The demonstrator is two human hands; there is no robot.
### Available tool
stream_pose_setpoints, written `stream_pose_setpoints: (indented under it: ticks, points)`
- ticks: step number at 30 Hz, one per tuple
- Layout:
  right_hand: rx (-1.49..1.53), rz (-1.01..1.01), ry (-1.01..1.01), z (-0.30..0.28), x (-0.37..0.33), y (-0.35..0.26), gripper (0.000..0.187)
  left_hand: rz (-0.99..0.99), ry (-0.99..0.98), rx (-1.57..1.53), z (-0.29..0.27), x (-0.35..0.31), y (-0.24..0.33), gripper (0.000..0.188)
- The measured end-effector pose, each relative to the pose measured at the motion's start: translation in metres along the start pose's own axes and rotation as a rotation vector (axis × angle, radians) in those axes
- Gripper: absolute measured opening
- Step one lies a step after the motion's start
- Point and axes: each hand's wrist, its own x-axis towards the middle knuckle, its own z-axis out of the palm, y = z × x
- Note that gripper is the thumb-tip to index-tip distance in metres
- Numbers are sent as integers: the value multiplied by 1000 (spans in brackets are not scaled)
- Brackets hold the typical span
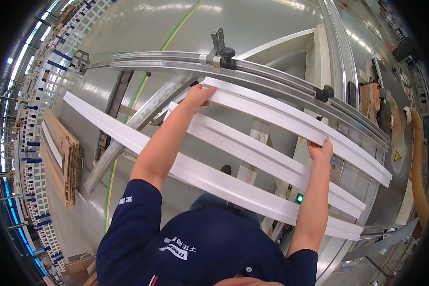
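Note:
My left hand (199, 97) grips the left end of a long white moulding strip (267, 108), thumb on top. Farther right, my right hand (321, 150) pinches the near edge of that same strip. The strip lies along the near side of a metal fence (169, 66) with a scale on it. A second, shorter white strip (252, 147) rests between my forearms, nearer to me. Closest to my body, a longer white strip (214, 180) passes under both forearms. The fingertips beneath the held strip are hidden.
A stop (218, 47) with a black knob and another black knob (325, 93) sit on the fence. At right are a saw table (341, 178) and a tan ribbed hose (418, 157). A green light (299, 198) glows below. Stacked panels (62, 162) stand left.

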Motion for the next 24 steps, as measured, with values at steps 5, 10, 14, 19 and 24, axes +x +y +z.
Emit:
stream_pose_setpoints:
  ticks: [5,10,14,19,24]
  points:
    - [15,-39,15,0,30,-6,46,82,86,24,28,12,1,46]
    - [10,-98,-20,-4,55,-16,44,102,45,11,38,15,-8,55]
    - [-34,-117,-54,4,64,-18,44,117,65,-25,42,13,-5,59]
    - [-52,-116,-81,3,60,-17,44,137,93,-57,44,10,-8,62]
    - [-46,-103,-99,-1,65,-21,44,141,130,-83,48,5,-6,66]
